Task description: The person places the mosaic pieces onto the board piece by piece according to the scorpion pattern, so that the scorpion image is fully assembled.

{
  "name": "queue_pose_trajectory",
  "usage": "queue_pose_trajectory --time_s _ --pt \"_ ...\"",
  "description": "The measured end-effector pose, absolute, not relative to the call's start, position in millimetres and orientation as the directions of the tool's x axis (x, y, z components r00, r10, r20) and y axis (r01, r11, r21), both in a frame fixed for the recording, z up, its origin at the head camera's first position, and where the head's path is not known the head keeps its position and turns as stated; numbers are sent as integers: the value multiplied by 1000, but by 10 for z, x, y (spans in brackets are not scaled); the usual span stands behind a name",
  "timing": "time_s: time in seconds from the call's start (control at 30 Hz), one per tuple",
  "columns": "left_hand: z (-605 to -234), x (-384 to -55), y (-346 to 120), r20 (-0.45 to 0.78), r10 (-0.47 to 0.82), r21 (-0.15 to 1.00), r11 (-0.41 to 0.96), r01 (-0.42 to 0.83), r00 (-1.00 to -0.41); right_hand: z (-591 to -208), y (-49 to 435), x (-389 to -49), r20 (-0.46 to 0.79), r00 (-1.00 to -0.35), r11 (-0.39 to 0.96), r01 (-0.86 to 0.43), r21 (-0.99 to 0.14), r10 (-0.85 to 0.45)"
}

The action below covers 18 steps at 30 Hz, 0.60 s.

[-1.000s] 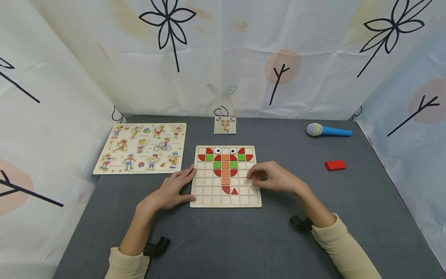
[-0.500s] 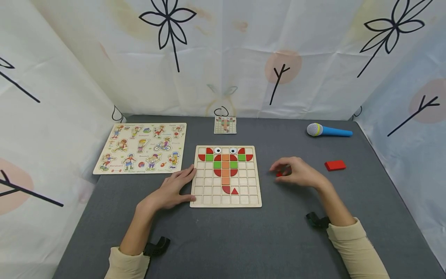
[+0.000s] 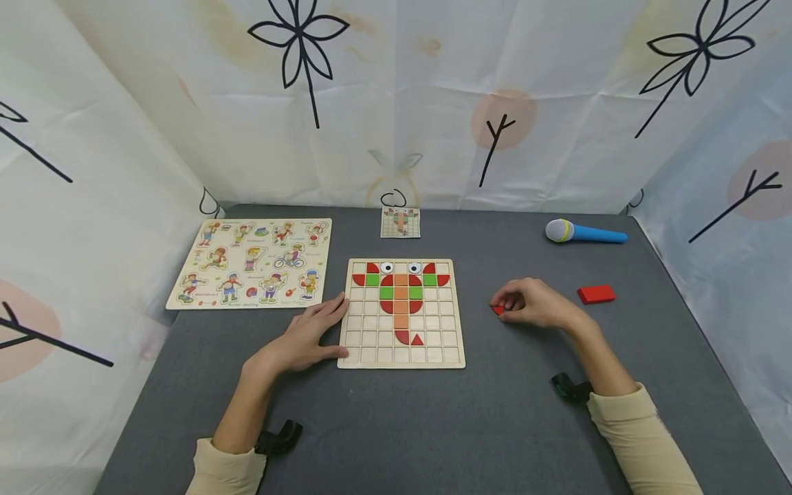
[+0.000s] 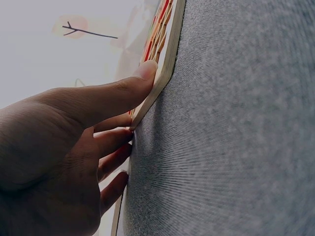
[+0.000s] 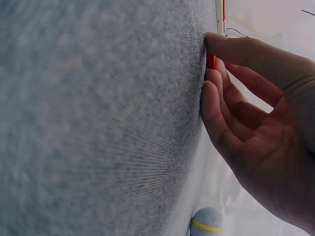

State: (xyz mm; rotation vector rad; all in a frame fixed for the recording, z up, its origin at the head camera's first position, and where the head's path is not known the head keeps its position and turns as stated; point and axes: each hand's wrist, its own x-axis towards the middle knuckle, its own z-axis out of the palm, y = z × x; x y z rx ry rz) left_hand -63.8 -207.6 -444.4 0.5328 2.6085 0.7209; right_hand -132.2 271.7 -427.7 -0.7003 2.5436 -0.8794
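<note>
A wooden grid board [image 3: 371,354] lies mid-table, with red, green and orange pieces and two eye pieces set in its squares. Along its left edge rests my left hand [image 3: 303,337], fingers extended and thumb at the lower corner. The left wrist view shows the thumb [image 4: 145,71] on the board's rim. Right of the board, my right hand [image 3: 538,304] pinches a small red puzzle piece [image 3: 498,311] close over the table. Seen from the right wrist, that red piece is partly hidden between thumb and fingers [image 5: 211,101]. A red triangle piece [image 3: 417,339] sits low on the grid.
A picture puzzle board [image 3: 247,265] lies at the back left. Behind the grid stands a small pattern card [image 3: 400,223]. A toy microphone [image 3: 588,232] lies at the back right, with a red block [image 3: 596,294] nearer. White curtains [image 3: 396,103] surround the grey table [image 3: 433,426].
My right hand has moved right, off the board's right edge to the bare tabletop, where a red piece now shows at its fingertips. The left hand has stayed still.
</note>
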Motion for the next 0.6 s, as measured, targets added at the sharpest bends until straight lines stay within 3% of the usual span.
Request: queue_pose_trajectory --time_s 0.33,0.6 --pt "-4444 -637 -2069 -260 446 552 796 247 -856 -4279 2642 -1242 -119 -825 699 -381 -605 -553" --pt "-4448 -638 -2071 -260 449 555 794 249 -855 -4310 2442 -1118 -37 -791 608 -438 -662 -610"
